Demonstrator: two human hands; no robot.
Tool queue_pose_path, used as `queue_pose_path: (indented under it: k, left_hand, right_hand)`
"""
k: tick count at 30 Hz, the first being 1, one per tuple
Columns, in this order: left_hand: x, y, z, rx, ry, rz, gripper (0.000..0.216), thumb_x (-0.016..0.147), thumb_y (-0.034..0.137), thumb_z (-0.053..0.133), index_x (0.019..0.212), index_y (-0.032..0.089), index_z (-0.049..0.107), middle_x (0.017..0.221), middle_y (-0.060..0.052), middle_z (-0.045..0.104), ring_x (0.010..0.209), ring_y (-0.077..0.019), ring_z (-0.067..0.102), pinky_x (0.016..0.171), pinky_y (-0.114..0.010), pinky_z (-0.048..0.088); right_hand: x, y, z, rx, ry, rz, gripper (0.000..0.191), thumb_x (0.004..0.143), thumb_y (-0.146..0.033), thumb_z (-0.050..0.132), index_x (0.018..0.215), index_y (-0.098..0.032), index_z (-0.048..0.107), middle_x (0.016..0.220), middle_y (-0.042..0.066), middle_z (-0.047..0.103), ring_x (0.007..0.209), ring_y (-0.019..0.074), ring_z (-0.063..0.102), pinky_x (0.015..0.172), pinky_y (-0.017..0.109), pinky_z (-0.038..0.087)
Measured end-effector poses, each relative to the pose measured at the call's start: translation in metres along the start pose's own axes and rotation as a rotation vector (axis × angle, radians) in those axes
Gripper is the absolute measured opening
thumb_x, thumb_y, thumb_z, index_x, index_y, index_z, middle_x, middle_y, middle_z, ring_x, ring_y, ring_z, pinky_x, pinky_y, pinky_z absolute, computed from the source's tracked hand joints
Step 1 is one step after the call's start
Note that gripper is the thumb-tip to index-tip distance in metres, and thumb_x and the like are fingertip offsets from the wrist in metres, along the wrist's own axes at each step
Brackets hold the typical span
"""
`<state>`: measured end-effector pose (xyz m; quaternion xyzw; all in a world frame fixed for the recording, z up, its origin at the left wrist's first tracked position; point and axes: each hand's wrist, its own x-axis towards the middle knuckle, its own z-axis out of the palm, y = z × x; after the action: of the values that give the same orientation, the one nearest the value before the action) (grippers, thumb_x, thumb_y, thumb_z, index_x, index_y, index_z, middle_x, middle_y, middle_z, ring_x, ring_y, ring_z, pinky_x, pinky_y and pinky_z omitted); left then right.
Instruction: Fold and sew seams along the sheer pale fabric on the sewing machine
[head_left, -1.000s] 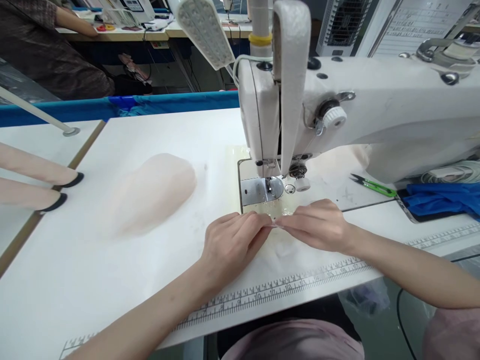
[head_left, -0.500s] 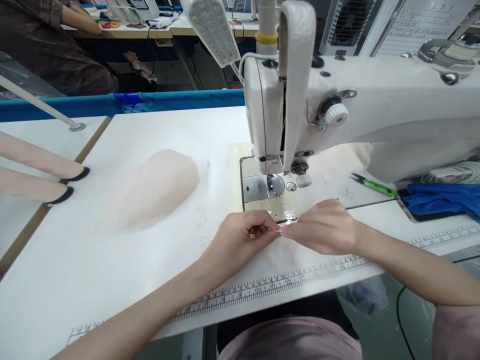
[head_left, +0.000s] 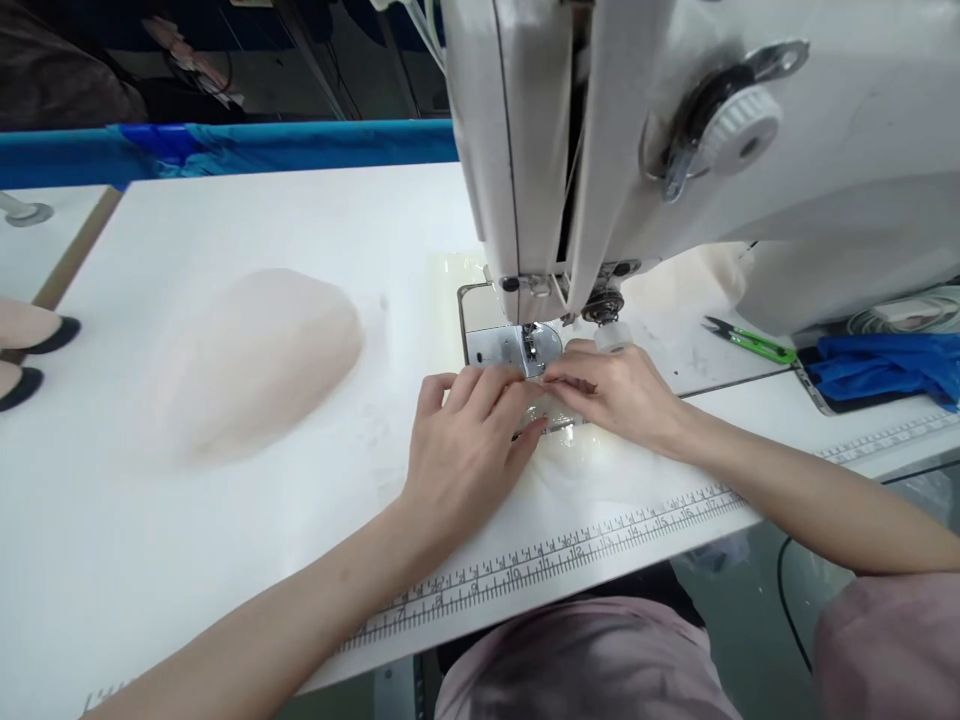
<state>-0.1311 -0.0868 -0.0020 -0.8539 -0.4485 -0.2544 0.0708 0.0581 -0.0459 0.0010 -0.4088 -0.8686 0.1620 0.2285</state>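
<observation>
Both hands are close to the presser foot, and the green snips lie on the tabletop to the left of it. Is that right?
Not quite: the head view shows the green snips to the right of the presser foot. They do lie on the tabletop, and the left hand and right hand are close to the foot.

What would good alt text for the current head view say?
A person's left hand and right hand are close together before the presser foot of a white sewing machine; anything pinched there is too small to identify. Green-handled snips lie to the right.
</observation>
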Motion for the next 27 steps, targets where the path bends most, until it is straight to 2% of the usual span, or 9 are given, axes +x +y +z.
queue_pose_path:
  k: [3, 5, 9, 11, 14, 16, 20, 27]
  left_hand:
    - [-0.002, 0.004, -0.003, 0.118, 0.049, 0.167, 0.014, 0.086, 0.015, 0.061, 0.099, 0.022, 0.063, 0.104, -0.002, 0.071, 0.084, -0.0217, 0.06, 0.076, -0.04, 0.037]
    - [-0.004, 0.006, -0.005, 0.157, 0.034, 0.219, 0.019, 0.087, 0.014, 0.059, 0.104, 0.022, 0.063, 0.111, -0.001, 0.071, 0.087, -0.0223, 0.061, 0.076, -0.041, 0.036]
    - [-0.007, 0.008, -0.006, 0.102, -0.032, 0.196, 0.027, 0.09, 0.018, 0.056, 0.116, 0.022, 0.06, 0.121, -0.003, 0.067, 0.097, -0.0248, 0.062, 0.076, -0.042, 0.036]
    - [-0.007, 0.005, -0.006, 0.077, -0.047, 0.173, 0.027, 0.091, 0.019, 0.055, 0.118, 0.021, 0.06, 0.122, -0.002, 0.066, 0.101, -0.0254, 0.062, 0.078, -0.043, 0.036]
    - [-0.005, 0.002, -0.004, 0.053, -0.059, 0.138, 0.026, 0.092, 0.02, 0.054, 0.117, 0.021, 0.06, 0.12, -0.001, 0.067, 0.107, -0.0258, 0.061, 0.08, -0.044, 0.036]
    - [-0.003, 0.0, -0.003, 0.037, -0.067, 0.118, 0.025, 0.092, 0.02, 0.054, 0.116, 0.022, 0.061, 0.12, 0.0, 0.067, 0.109, -0.0264, 0.061, 0.081, -0.045, 0.037]
    - [-0.002, 0.002, -0.005, 0.041, -0.088, 0.098, 0.029, 0.092, 0.019, 0.054, 0.12, 0.023, 0.06, 0.122, -0.002, 0.066, 0.112, -0.0286, 0.06, 0.081, -0.046, 0.038]
    - [-0.005, 0.004, -0.008, 0.131, -0.118, 0.105, 0.034, 0.093, 0.023, 0.051, 0.127, 0.02, 0.055, 0.125, -0.007, 0.063, 0.116, -0.0301, 0.057, 0.083, -0.047, 0.037]
  right_hand:
    - [0.001, 0.002, 0.001, -0.029, 0.018, -0.002, 0.018, 0.092, -0.019, 0.052, 0.088, -0.017, 0.069, 0.079, 0.001, 0.065, 0.064, 0.0094, 0.056, 0.053, 0.022, 0.037]
    - [0.001, 0.004, 0.001, -0.102, 0.027, -0.018, 0.02, 0.094, -0.021, 0.05, 0.09, -0.017, 0.069, 0.085, 0.002, 0.065, 0.063, 0.0093, 0.056, 0.051, 0.023, 0.036]
    - [-0.003, 0.007, 0.001, -0.383, 0.057, -0.127, 0.025, 0.094, -0.016, 0.043, 0.094, -0.019, 0.067, 0.102, 0.002, 0.068, 0.053, 0.0069, 0.048, 0.043, 0.026, 0.024]
    - [-0.006, 0.006, -0.001, -0.454, 0.128, -0.213, 0.026, 0.093, -0.012, 0.042, 0.095, -0.021, 0.067, 0.104, -0.001, 0.07, 0.055, 0.0075, 0.049, 0.044, 0.027, 0.026]
    - [-0.009, 0.004, -0.003, -0.511, 0.212, -0.294, 0.025, 0.094, -0.014, 0.044, 0.093, -0.02, 0.068, 0.095, -0.002, 0.072, 0.067, 0.0114, 0.056, 0.052, 0.028, 0.033]
    - [-0.009, 0.003, -0.003, -0.543, 0.174, -0.28, 0.024, 0.096, -0.02, 0.045, 0.097, -0.018, 0.068, 0.096, 0.001, 0.072, 0.077, 0.0154, 0.058, 0.058, 0.031, 0.036]
    - [-0.006, 0.006, 0.0, -0.554, 0.049, -0.207, 0.029, 0.099, -0.028, 0.043, 0.109, -0.013, 0.066, 0.109, 0.008, 0.068, 0.095, 0.0217, 0.057, 0.075, 0.036, 0.039]
    - [-0.004, 0.01, 0.001, -0.559, 0.042, -0.179, 0.03, 0.099, -0.027, 0.042, 0.111, -0.013, 0.066, 0.119, 0.01, 0.064, 0.101, 0.0235, 0.056, 0.08, 0.038, 0.037]
